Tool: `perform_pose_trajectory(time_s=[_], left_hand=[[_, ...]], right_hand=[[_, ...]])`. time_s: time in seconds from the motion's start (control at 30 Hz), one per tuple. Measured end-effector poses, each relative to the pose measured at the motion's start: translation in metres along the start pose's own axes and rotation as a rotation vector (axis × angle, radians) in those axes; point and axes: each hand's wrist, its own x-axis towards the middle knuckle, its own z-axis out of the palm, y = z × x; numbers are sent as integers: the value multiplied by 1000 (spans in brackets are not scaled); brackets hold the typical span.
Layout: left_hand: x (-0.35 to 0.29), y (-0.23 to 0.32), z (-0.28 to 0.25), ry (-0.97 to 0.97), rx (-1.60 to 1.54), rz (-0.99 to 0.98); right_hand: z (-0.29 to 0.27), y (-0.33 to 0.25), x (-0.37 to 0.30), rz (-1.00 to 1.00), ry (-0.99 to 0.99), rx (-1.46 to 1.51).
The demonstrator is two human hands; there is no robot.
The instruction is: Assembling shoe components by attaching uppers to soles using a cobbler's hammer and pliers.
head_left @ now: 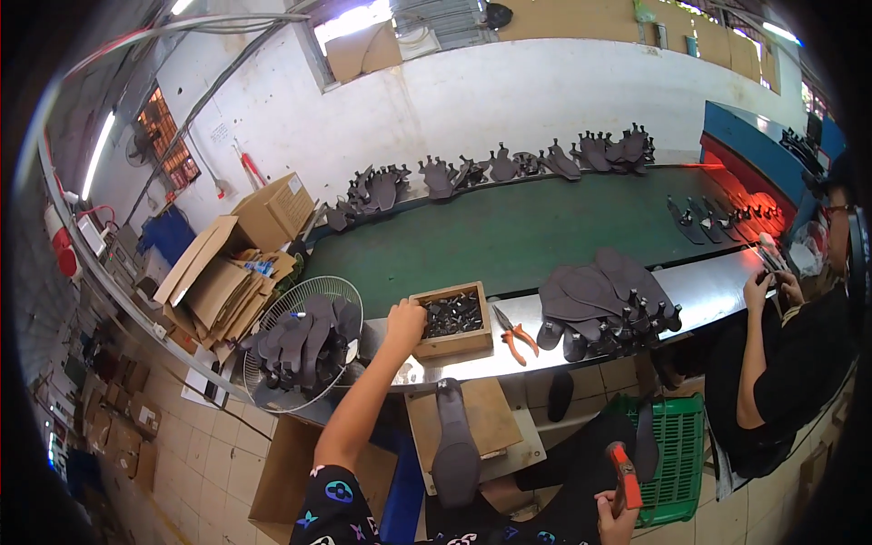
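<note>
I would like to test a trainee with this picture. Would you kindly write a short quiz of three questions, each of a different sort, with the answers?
1. Which tool does the person's right hand hold?
2. Choose: the person's left hand is nearest to
A) the green crate
B) the wooden box
C) the pile of cardboard
3. True or false: the orange-handled pliers lie to the right of the wooden box.

Key: 1. A red hammer. 2. B. 3. True.
</note>
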Motion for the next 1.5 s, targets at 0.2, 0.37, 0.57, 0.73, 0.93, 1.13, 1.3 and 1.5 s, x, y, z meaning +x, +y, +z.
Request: perform_pose_trajectory(time_s=[0.2,0.37,0.57,0.73,0.93,1.13,1.3,1.5], left_hand=[[27,-11,22,-128,337,72],[27,-1,9,-88,36,-58],[23,0,-1,24,20,-69],[3,-8,-28,126,-320,-171],[-81,127,-156,258,-954,-132],[-162,188,-231,340,-1022,36],[-189,195,-240,86,-1484,-80],[-192,176,-189,88,-1351,-207]], right_hand=[[19,-1,32,68,-105,14],[40,-22,57,71,-131,89],[64,-39,79,-100,-253,80],[72,-77,92,-286,-246,62],[85,-104,99,-141,-404,93],[126,-182,93,-219,-582,386],[128,-189,79,-250,-617,393],[129,-175,84,-309,-606,179]])
